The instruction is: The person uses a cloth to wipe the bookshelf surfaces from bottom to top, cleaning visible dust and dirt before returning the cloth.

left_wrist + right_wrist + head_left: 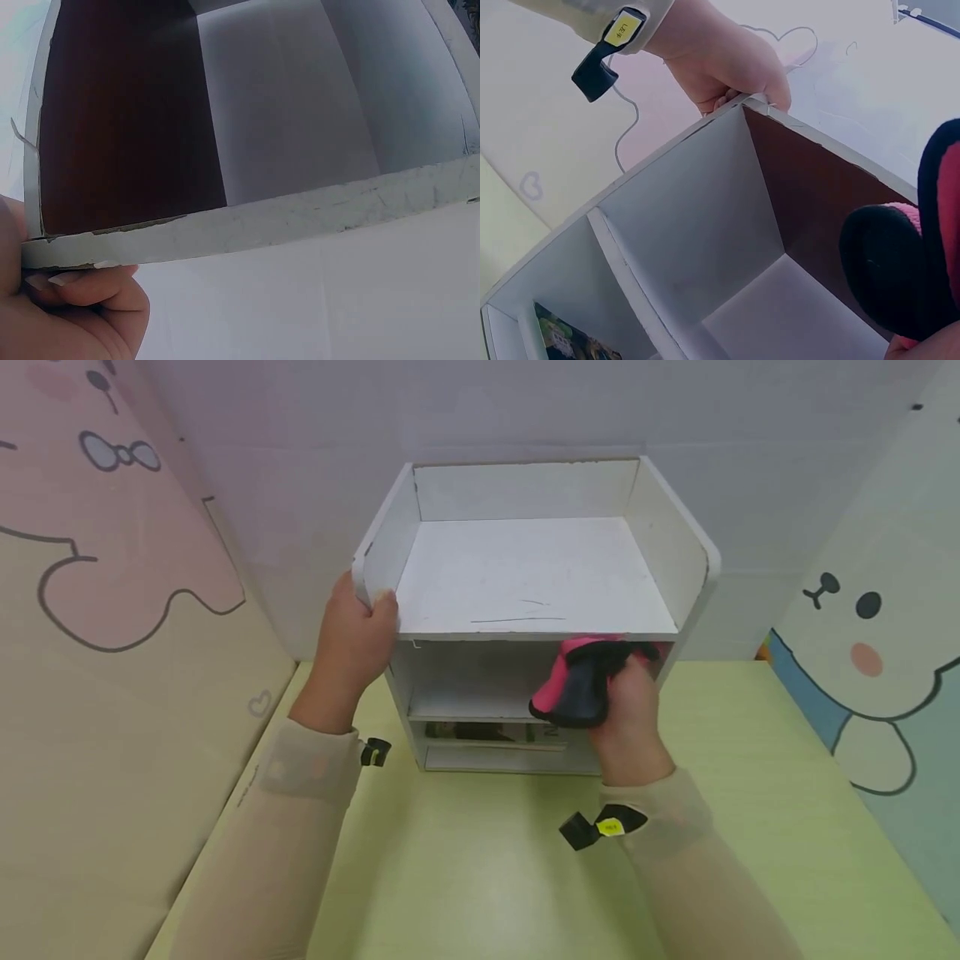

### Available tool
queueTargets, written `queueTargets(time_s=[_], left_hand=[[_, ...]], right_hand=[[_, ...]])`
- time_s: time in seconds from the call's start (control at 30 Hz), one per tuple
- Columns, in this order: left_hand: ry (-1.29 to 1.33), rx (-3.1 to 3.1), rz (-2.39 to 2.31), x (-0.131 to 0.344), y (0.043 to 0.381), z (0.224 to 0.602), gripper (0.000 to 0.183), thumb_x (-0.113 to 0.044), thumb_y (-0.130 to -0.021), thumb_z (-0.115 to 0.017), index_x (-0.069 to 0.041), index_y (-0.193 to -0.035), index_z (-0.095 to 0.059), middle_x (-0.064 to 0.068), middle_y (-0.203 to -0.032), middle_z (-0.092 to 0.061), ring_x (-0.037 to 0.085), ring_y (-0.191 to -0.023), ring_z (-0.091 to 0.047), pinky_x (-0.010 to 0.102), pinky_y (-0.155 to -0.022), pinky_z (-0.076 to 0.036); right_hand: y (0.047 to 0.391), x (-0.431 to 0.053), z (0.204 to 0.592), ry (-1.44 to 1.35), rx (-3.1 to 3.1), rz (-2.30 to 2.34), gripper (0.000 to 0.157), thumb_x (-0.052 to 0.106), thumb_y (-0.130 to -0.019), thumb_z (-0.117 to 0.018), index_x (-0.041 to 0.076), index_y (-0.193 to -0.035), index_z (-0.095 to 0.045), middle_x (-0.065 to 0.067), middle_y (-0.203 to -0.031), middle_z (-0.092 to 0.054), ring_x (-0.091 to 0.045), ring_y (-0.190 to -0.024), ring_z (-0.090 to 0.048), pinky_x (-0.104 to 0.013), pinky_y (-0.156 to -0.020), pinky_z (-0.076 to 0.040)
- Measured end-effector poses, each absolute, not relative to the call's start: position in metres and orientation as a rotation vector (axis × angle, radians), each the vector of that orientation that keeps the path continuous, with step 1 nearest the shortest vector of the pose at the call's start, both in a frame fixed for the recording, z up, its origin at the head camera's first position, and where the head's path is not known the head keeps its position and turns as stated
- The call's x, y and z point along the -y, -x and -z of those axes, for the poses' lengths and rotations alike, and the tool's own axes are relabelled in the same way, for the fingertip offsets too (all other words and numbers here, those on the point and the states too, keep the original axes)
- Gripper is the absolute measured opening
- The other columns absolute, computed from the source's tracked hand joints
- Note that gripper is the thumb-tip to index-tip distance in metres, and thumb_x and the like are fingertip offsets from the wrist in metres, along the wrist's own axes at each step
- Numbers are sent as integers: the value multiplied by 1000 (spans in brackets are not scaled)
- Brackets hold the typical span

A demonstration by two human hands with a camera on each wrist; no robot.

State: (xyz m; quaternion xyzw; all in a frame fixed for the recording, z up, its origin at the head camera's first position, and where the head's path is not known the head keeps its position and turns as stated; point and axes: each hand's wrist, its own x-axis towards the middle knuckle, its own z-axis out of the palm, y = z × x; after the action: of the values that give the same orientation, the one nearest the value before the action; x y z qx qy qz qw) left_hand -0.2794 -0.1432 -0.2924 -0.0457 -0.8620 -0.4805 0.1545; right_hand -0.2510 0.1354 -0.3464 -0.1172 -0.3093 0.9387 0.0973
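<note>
A small white shelf unit [536, 577] stands upright, with raised sides round its top. My left hand [360, 631] grips the front left corner of it, thumb on the inner face of the side panel; curled fingers show under the edge in the left wrist view. At the right end of the upper compartment [480, 677], my right hand [630, 718] holds a soft pink-and-black item [585, 689] with thick black trim. Its exact kind is unclear. In the right wrist view, the black and pink parts [885, 270] overlap the compartment's opening.
A flat printed item [487, 732] lies in the narrow lower compartment. The unit stands on a pale green table [480, 860] against a plain light wall [525, 410]. Cartoon-printed panels [150, 693] flank both sides. Each sleeve carries a black strap mount [607, 827].
</note>
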Motion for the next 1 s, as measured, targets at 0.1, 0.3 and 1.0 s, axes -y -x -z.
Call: queueTargets(time_s=[0.1,0.3,1.0], left_hand=[[140,2468,1375,143,280,294,62,-32,-105,-42,3,-155,-31,21,-151,-44,36,-136,-45,62,-109,-37],[133,2469,1372,144,280,295,62,-32,-105,-42,1,-156,-29,20,-153,-43,36,-138,-44,63,-109,-36],[138,2427,1407,142,280,292,61,-29,-103,-44,4,-153,-33,23,-148,-47,35,-132,-46,60,-108,-38]], right_hand=[[254,-129,350,347,977,-2698,26,6,-107,-41,8,-88,-59,1,-95,-61,-13,-93,-55,-25,-88,-44],[256,-106,351,366,1077,-2650,22,7,-105,-44,10,-90,-59,3,-94,-62,-12,-91,-55,-25,-83,-47],[270,-34,354,340,1222,-2768,14,8,-103,-44,7,-98,-57,-1,-103,-56,-19,-97,-53,-31,-88,-48]])
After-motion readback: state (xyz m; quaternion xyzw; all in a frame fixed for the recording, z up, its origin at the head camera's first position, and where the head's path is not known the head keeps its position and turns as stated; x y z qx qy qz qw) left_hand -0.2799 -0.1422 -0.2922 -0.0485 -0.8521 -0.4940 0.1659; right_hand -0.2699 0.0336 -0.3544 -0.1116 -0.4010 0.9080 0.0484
